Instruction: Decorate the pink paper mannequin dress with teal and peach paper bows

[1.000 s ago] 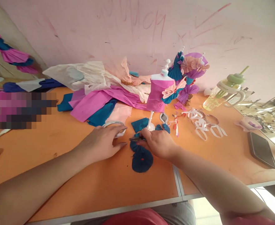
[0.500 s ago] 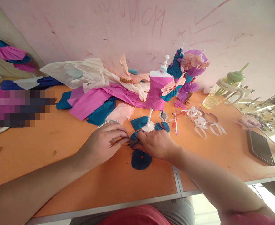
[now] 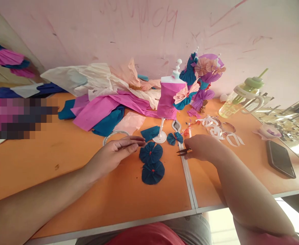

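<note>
My right hand [image 3: 202,148] grips small dark snips [image 3: 184,152], with the parted blades pointing left above the seam between the tabletops. My left hand [image 3: 120,149] hovers with fingers stretched out and nothing visible in them. Just right of its fingertips lies a round pleated dark blue rosette [image 3: 156,153] with a red centre. A second dark blue rosette [image 3: 158,175] touches it on the near side. A small blue bow [image 3: 171,139] sits beyond my right hand. Behind the rosettes stands a miniature dress form [image 3: 166,100] wrapped in magenta, bearing a peach and blue pleated bow.
Magenta cloth or paper [image 3: 98,110] and cream sheets [image 3: 95,76] pile against the wall. A white ring [image 3: 107,137] lies behind my left hand. White ribbon loops [image 3: 214,127], a bottle [image 3: 232,102] and a phone [image 3: 279,158] are on the right. Other decorated forms [image 3: 190,73] stand behind.
My right hand has moved right with the snips, away from the upper rosette, which now shows whole. My left hand's fingers have straightened beside it.
</note>
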The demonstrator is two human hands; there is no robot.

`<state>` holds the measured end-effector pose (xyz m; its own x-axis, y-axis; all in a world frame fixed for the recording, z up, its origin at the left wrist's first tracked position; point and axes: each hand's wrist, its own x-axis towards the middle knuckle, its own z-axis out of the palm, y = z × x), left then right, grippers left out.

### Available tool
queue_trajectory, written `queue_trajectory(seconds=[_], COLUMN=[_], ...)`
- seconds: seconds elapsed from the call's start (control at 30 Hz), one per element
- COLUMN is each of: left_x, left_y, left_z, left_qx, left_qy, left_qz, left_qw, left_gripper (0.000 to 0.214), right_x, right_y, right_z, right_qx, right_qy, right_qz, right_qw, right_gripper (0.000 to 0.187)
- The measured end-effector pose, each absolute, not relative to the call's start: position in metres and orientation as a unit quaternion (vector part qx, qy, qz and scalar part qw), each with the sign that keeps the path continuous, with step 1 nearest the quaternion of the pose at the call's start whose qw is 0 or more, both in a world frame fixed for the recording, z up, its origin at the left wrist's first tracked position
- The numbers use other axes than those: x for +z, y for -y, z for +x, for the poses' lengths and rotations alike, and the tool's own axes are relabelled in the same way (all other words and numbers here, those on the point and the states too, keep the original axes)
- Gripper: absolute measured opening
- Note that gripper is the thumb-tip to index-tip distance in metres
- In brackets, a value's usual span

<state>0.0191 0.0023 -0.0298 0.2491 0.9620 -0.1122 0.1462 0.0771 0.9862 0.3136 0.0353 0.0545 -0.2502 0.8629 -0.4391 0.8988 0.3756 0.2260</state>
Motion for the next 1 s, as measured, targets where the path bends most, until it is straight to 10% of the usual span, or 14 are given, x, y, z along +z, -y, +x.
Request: queue_trajectory(seconds=[0.33,0.67,1.0], left_x=[-0.028,-0.029,-0.023], left_y=[0.005,0.007,0.006], left_z=[0.028,0.028,0.028], left_qx=[0.432,0.430,0.392], left_qy=[-0.270,-0.270,-0.232], left_qz=[0.362,0.362,0.327], left_qw=[0.781,0.782,0.828], left_gripper=[0.037,0.032,0.043], right_x=[0.027,-0.001,-0.010], right_y=[-0.013,-0.013,-0.015], right_z=[0.263,0.242,0.256], right_qx=[-0.116,-0.221,0.089], right_qy=[-0.852,-0.772,-0.885], right_qz=[0.404,0.428,0.345], right_qw=[-0.311,-0.415,-0.300], right_gripper=[0.026,0.012,0.029])
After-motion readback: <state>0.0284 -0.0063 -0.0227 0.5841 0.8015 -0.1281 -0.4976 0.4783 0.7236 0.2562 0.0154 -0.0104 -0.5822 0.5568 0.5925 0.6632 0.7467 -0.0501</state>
